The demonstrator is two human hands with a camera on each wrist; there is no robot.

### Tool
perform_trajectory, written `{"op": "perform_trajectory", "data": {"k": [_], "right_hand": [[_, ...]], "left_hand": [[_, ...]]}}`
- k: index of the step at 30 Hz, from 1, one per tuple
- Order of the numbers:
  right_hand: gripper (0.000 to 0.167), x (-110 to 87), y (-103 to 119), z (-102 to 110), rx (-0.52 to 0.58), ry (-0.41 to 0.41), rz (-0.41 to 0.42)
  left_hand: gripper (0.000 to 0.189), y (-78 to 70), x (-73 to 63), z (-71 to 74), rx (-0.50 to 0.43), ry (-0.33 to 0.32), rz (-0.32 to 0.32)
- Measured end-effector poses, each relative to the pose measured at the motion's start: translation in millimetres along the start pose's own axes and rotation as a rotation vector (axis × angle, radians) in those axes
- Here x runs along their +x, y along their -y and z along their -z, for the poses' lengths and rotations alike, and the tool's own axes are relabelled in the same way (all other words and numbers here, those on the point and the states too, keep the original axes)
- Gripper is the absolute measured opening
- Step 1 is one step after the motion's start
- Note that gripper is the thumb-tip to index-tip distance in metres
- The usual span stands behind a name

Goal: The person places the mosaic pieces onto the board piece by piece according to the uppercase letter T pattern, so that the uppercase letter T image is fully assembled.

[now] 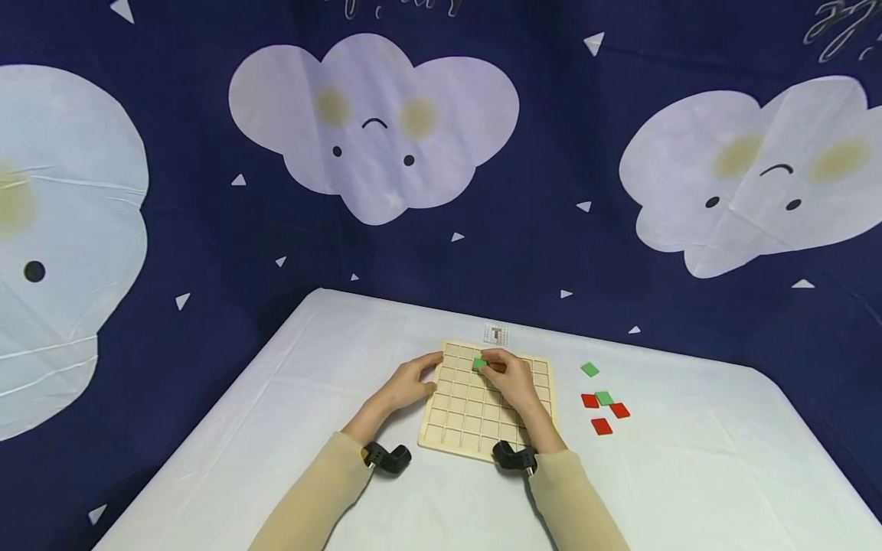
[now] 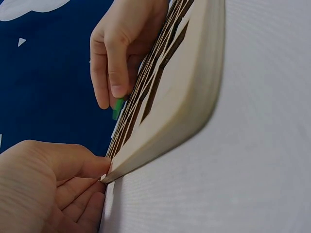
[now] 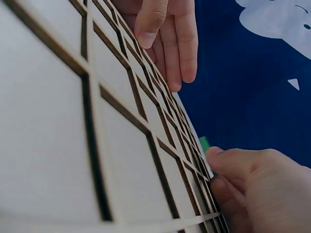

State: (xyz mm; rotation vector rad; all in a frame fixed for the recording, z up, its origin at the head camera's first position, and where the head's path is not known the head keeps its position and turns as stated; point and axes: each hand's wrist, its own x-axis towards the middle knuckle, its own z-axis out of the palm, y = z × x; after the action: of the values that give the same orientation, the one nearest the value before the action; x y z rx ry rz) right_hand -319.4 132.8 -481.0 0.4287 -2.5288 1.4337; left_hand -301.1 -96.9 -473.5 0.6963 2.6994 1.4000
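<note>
The grid board (image 1: 455,422) is touched by the relaxed left hand (image 1: 406,384). Over it, a green tile (image 1: 478,365) pinched by the right hand (image 1: 514,379) could be misseated by tilting.

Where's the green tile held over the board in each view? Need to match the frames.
Head: the green tile is slightly right of and below centre, at the fingertips of the right hand.
Left wrist: left of centre, near mid-height.
Right wrist: right of centre, somewhat below mid-height, by the thumb tip.
Shared landmark: the gridded wooden board.
</note>
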Motion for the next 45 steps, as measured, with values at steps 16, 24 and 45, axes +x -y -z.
{"op": "perform_trajectory", "data": {"k": [16, 24, 45], "right_hand": [[0.032, -4.5, 0.2, -1.5, -0.153, -0.008, 0.100], [0.029, -7.4, -3.3, -4.3, -0.138, -0.023, 0.124], [0.026, -6.0, 6.9, -2.6, -0.097, -0.079, 0.092]], "left_hand": [[0.062, -0.9, -1.1, -0.8, -0.011, -0.007, 0.000], [0.061, -0.2, -4.1, -1.5, -0.006, 0.000, -0.009], [0.061, 0.5, -6.5, -2.0, 0.025, -0.015, -0.023]]}}
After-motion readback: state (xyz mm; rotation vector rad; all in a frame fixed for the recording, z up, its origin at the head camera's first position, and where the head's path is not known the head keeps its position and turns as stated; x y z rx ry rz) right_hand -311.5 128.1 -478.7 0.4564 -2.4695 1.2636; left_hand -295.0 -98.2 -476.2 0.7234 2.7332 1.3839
